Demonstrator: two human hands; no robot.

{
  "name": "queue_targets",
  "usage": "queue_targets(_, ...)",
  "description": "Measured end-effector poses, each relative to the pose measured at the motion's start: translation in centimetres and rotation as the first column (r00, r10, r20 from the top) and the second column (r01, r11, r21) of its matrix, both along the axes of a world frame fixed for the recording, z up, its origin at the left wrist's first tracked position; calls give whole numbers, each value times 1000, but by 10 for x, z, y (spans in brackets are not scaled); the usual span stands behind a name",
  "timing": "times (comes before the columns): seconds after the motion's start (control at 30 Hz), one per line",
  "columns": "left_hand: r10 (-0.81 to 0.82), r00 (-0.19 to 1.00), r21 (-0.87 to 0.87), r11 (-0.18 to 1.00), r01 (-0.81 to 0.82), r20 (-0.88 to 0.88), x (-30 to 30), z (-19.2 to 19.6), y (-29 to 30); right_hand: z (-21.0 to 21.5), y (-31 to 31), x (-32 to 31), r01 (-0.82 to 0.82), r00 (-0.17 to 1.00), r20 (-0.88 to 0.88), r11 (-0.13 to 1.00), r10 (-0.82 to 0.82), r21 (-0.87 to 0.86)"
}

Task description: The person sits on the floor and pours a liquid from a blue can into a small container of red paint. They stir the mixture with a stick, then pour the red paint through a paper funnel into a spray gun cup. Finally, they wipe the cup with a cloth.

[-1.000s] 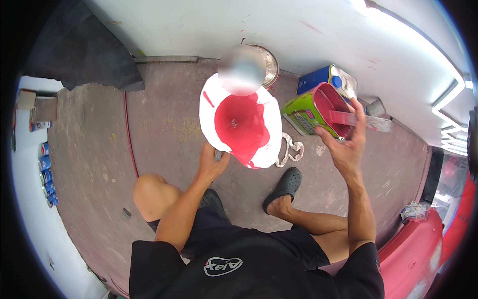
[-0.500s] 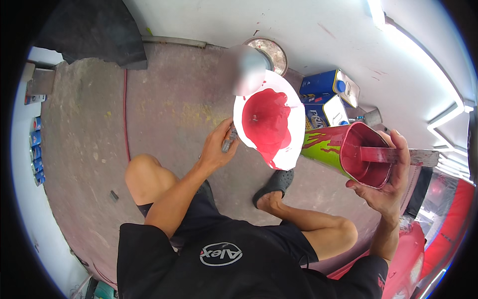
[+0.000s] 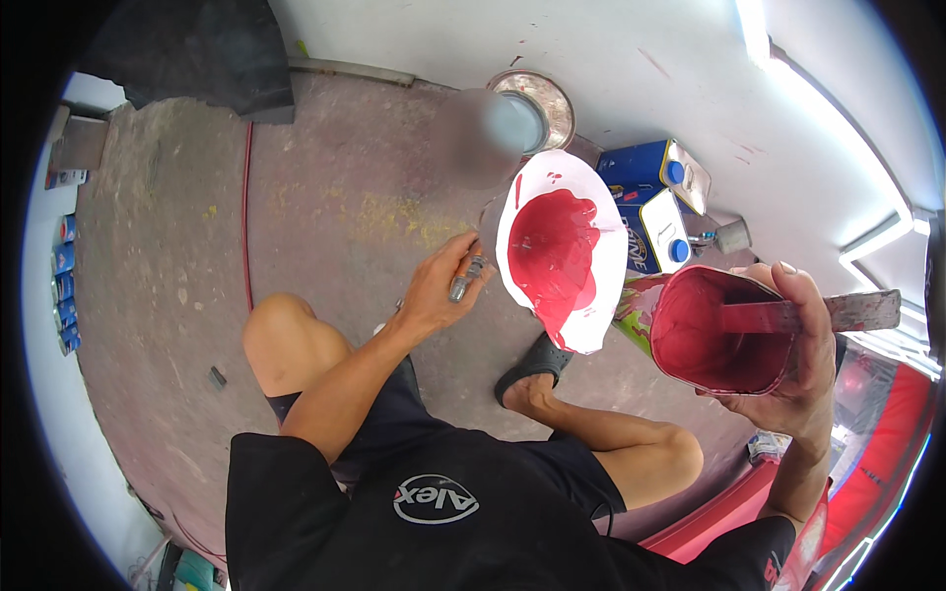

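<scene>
My left hand [image 3: 443, 283] is closed round what looks like a spray gun [image 3: 466, 280], of which a ringed metal fitting shows; the rest is mostly hidden. Just to its right is a white paper strainer cone [image 3: 613, 244], its inside coated with wet red paint. My right hand [image 3: 803, 364] grips a green paint can [image 3: 636, 331] with red drips outside and red paint coating its inner walls. Inside the can lies a paint-stained stir stick [image 3: 774, 315], its end jutting out past my right fingers. The can's mouth faces up toward me, its far side close to the cone.
Two blue-and-white rectangular tins [image 3: 655, 231] stand by the wall, near a small metal cup [image 3: 732, 235]. A round metal lid or tin [image 3: 552, 94] is beyond the cone. A red hose [image 3: 246, 217] runs along the floor on the left. Red panels [image 3: 709, 512] are at lower right.
The can has come nearer and tipped back, so more of its inside shows. The strainer cone has shifted right and slightly nearer. My left hand moved a little right.
</scene>
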State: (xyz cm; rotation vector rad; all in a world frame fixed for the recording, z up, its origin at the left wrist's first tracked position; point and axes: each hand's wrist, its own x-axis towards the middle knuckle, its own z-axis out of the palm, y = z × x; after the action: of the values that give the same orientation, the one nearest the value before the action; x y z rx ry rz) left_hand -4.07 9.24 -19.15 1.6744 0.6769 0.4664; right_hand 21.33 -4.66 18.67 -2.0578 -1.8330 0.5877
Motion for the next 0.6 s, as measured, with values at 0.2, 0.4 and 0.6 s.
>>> queue_targets(0.2, -2, 1000, -12, 1000, 2, 28, 0, 12, -1, 9, 14, -8, -37, 999, 18, 999, 38, -28)
queue_targets(0.4, 4, 996, 28, 1000, -6, 86, 0, 17, -2, 15, 21, -4, -140, 979, 126, 979, 159, -150)
queue_targets(0.6, -16, 996, 39, 999, 13, 90, 0, 16, -4, 23, 29, -8, -159, 958, 202, 964, 202, -213)
